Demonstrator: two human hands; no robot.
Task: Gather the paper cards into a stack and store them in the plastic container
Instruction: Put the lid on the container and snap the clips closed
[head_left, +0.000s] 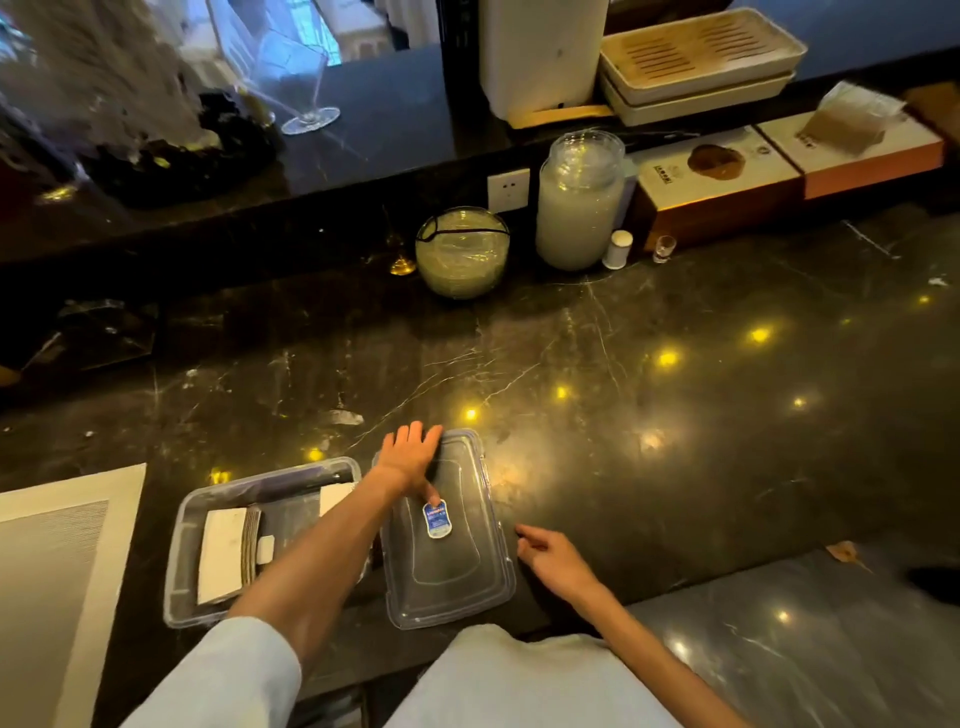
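A clear plastic container (182, 571) sits on the dark marble counter at the lower left. Inside it lies a stack of white paper cards (222, 556), with a small white piece beside it and another white card (335, 496) at its far end. To its right lies the clear lid (467, 582), flat on the counter, with a blue and white sticker (436, 519). My left hand (410, 457) reaches across the container and grips the lid's far left corner, thumb near the sticker. My right hand (553, 558) hovers just right of the lid, fingers loosely apart, holding nothing.
A white mat (52, 571) lies at the left edge. At the back stand a glass bowl (461, 252), a tall glass jar (579, 202), a small white bottle (618, 249), a shot glass (664, 248) and boxes (717, 182). A raised ledge holds a wine glass (306, 78) and trays (696, 67).
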